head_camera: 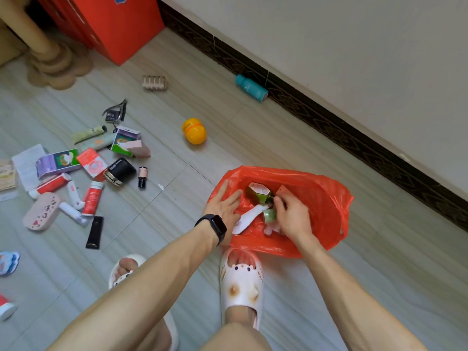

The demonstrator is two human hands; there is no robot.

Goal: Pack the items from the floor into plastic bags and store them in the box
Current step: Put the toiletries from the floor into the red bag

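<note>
An open red plastic bag (321,196) lies on the floor in front of my feet. Inside it are a green box (258,192), a white tube (249,216) and a small green jar (269,215). My left hand (222,205), with a black watch on the wrist, presses the bag's left rim flat with straight fingers. My right hand (291,215) reaches into the bag with curled fingers next to the green box; what it holds is hidden. Several loose items lie at the left, among them a red tube (92,198) and a black tube (95,232).
A red box (111,24) stands at the back left beside a beige furniture leg (48,57). A yellow egg-shaped container (194,131) and a teal bottle (250,87) lie near the dark skirting board. My white slippers (241,282) are just below the bag.
</note>
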